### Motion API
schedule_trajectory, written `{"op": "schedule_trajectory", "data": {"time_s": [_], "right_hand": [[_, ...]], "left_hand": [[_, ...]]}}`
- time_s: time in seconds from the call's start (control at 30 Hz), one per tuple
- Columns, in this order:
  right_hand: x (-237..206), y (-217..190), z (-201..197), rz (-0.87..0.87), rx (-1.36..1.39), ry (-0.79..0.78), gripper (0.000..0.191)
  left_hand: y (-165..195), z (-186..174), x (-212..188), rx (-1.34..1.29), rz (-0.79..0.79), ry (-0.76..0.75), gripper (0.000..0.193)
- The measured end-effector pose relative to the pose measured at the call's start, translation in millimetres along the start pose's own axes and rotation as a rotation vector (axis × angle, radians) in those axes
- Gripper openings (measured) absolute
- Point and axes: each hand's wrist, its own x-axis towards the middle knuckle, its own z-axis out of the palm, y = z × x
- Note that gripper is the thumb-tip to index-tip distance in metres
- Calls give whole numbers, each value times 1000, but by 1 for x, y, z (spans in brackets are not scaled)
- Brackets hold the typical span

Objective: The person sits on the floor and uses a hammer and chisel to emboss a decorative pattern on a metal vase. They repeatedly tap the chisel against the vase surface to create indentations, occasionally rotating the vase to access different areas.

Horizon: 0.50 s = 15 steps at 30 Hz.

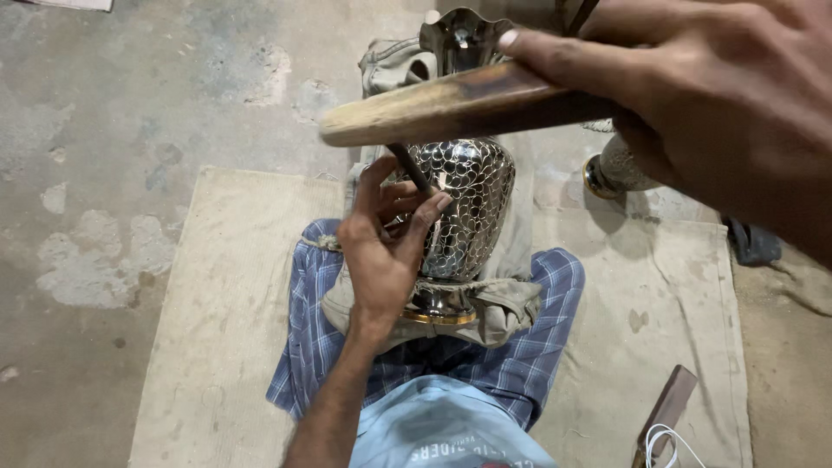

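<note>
1. A concrete floor, patchy and stained, fills the left and far parts of the scene.
2. A pale mat lies on the floor under the seated person, reaching from the near edge to the middle.
3. The person's legs in blue checked cloth sit at the middle of the mat, with a light blue shirt at the near edge.
4. A silver metal vase with a scale-like pattern lies tilted across the lap on a beige cloth, its base near and its fluted mouth far.
5. The right hand, large at the far right, is closed around the handle of a wooden mallet, which runs leftward above the vase.
6. The left hand rests against the vase's left side, fingers pinched around a thin dark punch whose tip meets the patterned surface.
7. A second metal piece stands on the floor at the right, beyond the mat.
8. A small brown wooden block and a white cord lie at the near right.
</note>
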Motion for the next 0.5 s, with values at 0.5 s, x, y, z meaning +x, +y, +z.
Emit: {"op": "schedule_trajectory", "data": {"time_s": [0.5], "right_hand": [[-87, 33, 47, 268, -16, -113, 70]], "left_hand": [[-1, -15, 57, 200, 260, -625, 44]]}}
